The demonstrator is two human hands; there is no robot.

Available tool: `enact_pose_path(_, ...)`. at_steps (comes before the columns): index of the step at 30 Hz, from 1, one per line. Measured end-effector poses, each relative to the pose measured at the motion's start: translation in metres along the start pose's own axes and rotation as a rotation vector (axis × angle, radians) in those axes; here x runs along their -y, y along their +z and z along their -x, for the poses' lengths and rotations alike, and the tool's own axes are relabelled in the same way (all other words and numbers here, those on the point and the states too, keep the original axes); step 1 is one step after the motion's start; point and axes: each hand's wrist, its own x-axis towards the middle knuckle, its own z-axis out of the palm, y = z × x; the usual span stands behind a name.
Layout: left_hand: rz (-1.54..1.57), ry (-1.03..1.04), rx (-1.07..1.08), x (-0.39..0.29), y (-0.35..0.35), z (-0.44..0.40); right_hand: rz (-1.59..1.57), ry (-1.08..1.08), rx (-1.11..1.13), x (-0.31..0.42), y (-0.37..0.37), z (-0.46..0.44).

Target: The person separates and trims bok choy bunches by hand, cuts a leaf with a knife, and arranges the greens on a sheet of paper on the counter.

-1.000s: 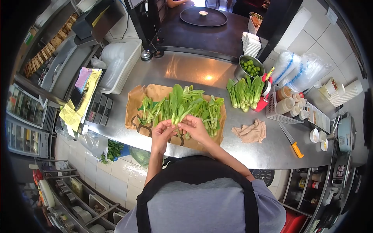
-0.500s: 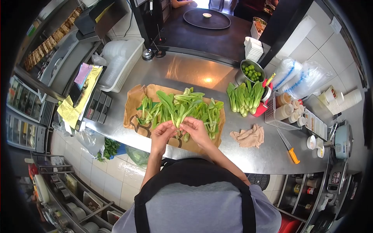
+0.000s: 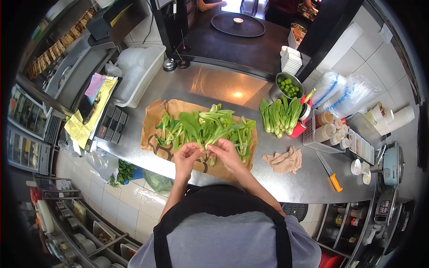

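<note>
My left hand point(image 3: 187, 160) is closed in a pinch on the base of a bok choy point(image 3: 192, 127), whose leaf stands up and away from me. Close beside it, my right hand point(image 3: 226, 156) pinches the pale lower stalks of the same plant, which spread to the right. The fingertips are a short gap apart. Under and behind both hands, more bok choy point(image 3: 243, 138) lies in a loose heap on brown paper point(image 3: 152, 120). The paper rests on the steel counter point(image 3: 174, 85).
A second bunch of bok choy point(image 3: 280, 117) stands right, near a bowl of green limes point(image 3: 288, 87). A crumpled cloth point(image 3: 283, 160) and an orange-handled knife point(image 3: 330, 172) lie on the counter's right. Sauce bottles fill a white basket point(image 3: 316, 140). A white crate point(image 3: 154, 73) sits left.
My hands have drawn slightly apart at the fingertips. The held leaves have parted, one leaning left and the other stalks tilting right.
</note>
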Motion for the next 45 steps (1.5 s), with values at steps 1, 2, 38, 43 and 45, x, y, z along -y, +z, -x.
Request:
enact_pose_path(1, 0.019, -0.014, -0.003, -0.001, 0.000, 0.000, -0.058, 0.036, -0.006, 0.001, 0.000, 0.000)
enact_pose_path(2, 0.038, -0.030, -0.007, -0.003, 0.000, 0.000, -0.116, 0.073, -0.012, 0.003, -0.001, 0.001)
enact_pose_path(38, -1.179, 0.252, -0.264, -0.026, -0.100, -0.062, 1.372, -0.094, -0.733, 0.101, -0.170, 0.004)
enact_pose_path(43, -1.278, 0.268, -0.221, -0.020, -0.097, -0.056, 1.350, -0.109, -0.950, 0.109, -0.192, 0.020)
enact_pose_path(45, -1.269, 0.286, -0.168, -0.013, -0.091, -0.053, 1.332, -0.111, -0.940, 0.104, -0.189, 0.022)
